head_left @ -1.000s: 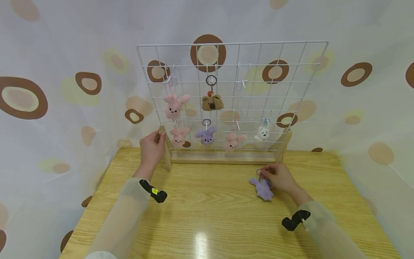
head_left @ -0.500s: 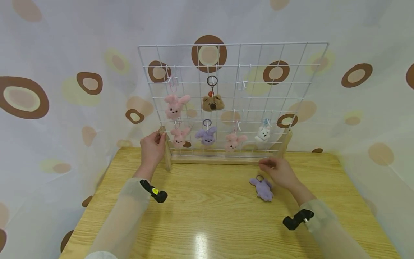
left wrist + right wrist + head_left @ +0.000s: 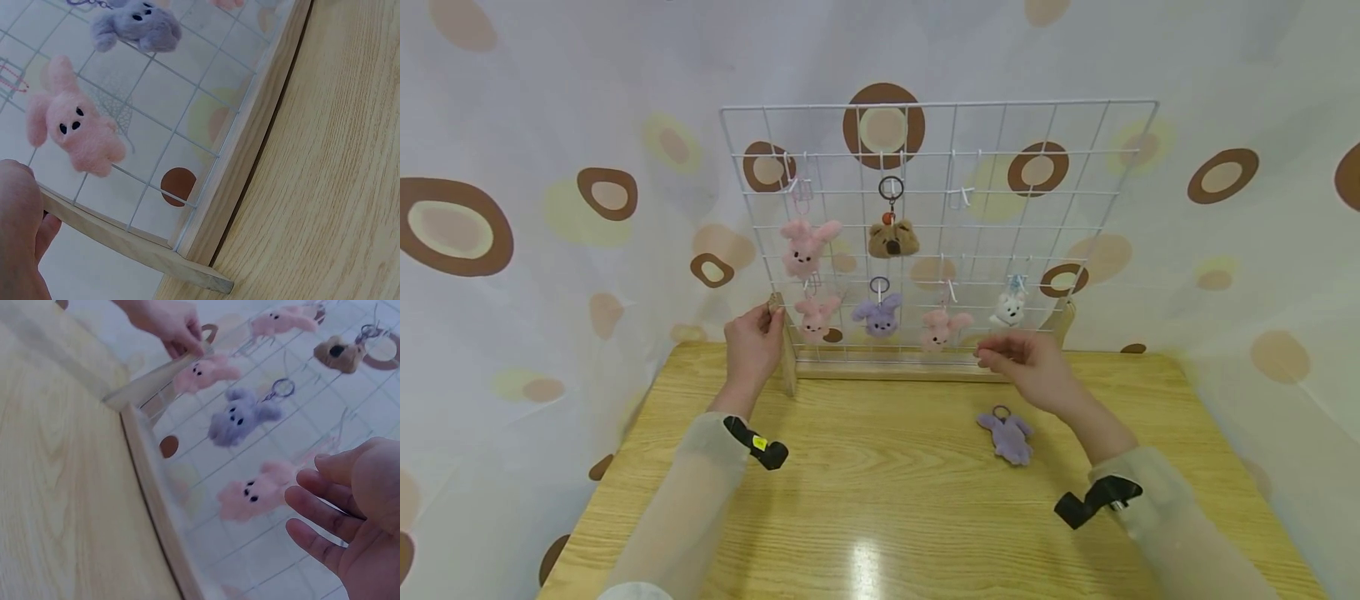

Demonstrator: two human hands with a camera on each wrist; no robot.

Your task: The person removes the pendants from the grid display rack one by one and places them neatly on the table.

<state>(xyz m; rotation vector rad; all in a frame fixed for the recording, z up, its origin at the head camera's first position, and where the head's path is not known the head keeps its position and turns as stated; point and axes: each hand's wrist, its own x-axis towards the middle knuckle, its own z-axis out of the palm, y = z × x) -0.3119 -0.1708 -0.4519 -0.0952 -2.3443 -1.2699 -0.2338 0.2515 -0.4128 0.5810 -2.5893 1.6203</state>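
My left hand point(image 3: 754, 346) pinches the top of the wooden side post point(image 3: 787, 358) of a white wire grid rack point(image 3: 955, 102). My right hand point(image 3: 1033, 367) holds nothing; its fingers are apart and loosely bent, in front of the grid's lower right. Nearest to those fingers, in the right wrist view, hangs a pink rabbit keychain point(image 3: 250, 490). Beside it hang a purple rabbit keychain point(image 3: 882, 315) and a white bear keychain point(image 3: 1009, 310). Another purple plush keychain point(image 3: 1011, 439) lies on the table below my right hand, its ring toward the rack.
Two more pink rabbit keychains point(image 3: 805, 248) hang at the left of the grid, one above the other. A brown bear keychain point(image 3: 892, 239) hangs in the upper row. A bare white hook point(image 3: 961, 197) is at the upper right. The wooden table point(image 3: 850, 483) stands against a patterned curtain point(image 3: 587, 100).
My right hand has let go of the purple plush keychain's ring, leaving it on the table, and has risen and moved left toward the grid. My left hand stays on the post.
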